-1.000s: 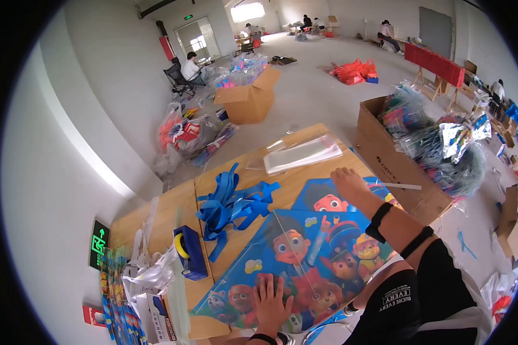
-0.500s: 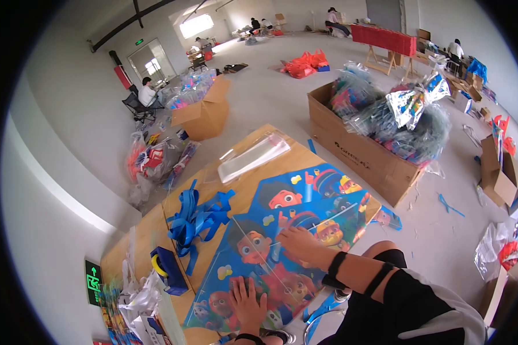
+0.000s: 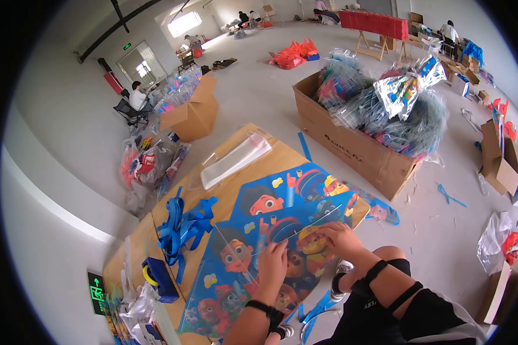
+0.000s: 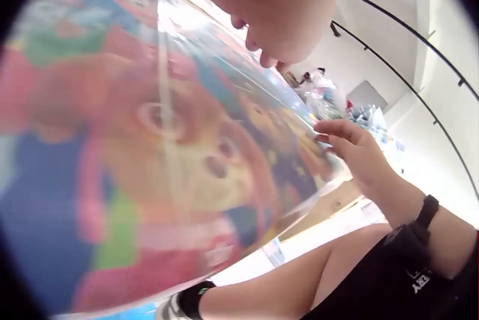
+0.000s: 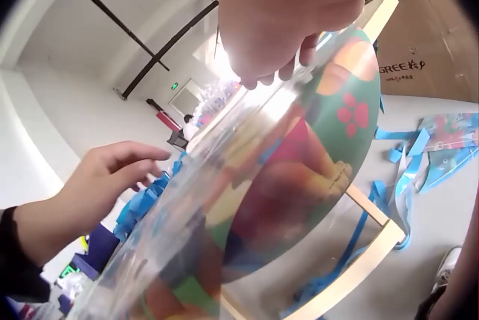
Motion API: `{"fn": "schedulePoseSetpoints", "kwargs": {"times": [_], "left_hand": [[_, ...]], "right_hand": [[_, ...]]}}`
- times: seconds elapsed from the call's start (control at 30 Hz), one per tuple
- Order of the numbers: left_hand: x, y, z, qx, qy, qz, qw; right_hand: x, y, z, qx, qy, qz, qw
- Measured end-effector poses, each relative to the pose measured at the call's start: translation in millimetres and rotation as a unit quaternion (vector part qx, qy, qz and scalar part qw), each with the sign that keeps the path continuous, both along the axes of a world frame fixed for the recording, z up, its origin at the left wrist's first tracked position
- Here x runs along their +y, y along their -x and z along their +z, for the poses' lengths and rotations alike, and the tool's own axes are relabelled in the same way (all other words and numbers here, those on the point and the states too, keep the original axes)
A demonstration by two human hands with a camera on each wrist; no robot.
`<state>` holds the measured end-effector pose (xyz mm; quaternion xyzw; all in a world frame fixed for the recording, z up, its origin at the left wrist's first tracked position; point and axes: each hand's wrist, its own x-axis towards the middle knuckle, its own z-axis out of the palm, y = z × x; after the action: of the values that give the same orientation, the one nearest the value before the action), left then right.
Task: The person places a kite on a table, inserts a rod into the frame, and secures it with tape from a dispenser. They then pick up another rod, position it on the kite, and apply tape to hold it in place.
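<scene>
A blue kite (image 3: 233,256) with cartoon figures lies across the near part of the table and fills much of both wrist views. A thin pale rod (image 3: 313,221) runs diagonally over its upper part. My left hand (image 3: 274,267) is over the kite's middle; the right wrist view shows its loosely bent fingers (image 5: 142,161) with nothing between them. My right hand (image 3: 345,240) is at the kite's right side, thumb and forefinger close together at the sheet; I cannot tell whether they pinch anything. Another printed kite (image 3: 262,201) lies partly covered behind the first.
Blue ribbon (image 3: 181,227) and a blue tape dispenser (image 3: 164,282) are left of the kite. Clear plastic sleeves (image 3: 236,164) lie at the table's far end. Beyond it stands a large carton (image 3: 351,149) full of bagged goods. Blue strips (image 3: 319,310) hang by my feet.
My right hand has come back from the far edge, where a pale strip stuck out beside it, onto the kite's right side. My left hand has lifted from the lower part and moved up and right.
</scene>
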<state>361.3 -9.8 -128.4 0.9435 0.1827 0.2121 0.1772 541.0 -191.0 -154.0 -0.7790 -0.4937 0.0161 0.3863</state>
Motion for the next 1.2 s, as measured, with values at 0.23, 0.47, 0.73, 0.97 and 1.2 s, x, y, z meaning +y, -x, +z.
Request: {"fn": "schedulePoseSetpoints", "kwargs": {"times": [0.23, 0.47, 0.73, 0.97, 1.2], "left_hand": [[17.1, -65.9, -34.0, -0.03, 0.056, 0.031, 0.997], [12.4, -72.8, -26.3, -0.026, 0.076, -0.005, 0.997], [7.6, -73.3, -23.6, 0.018, 0.129, 0.014, 0.991], [13.9, -70.6, -33.2, 0.016, -0.035, -0.065, 0.997], [-13.3, -61.4, -30.7, 0.049, -0.128, -0.027, 0.99]], "right_hand": [[-5.0, -19.7, -7.3, 0.131, -0.041, -0.003, 0.991], [-3.9, -27.4, -12.7, 0.116, -0.054, -0.017, 0.992], [-0.2, -26.1, -15.6, 0.121, -0.049, -0.036, 0.991], [-0.9, -23.9, -13.7, 0.022, -0.014, -0.013, 1.0], [-2.7, -19.1, -14.5, -0.037, 0.125, -0.009, 0.991]]}}
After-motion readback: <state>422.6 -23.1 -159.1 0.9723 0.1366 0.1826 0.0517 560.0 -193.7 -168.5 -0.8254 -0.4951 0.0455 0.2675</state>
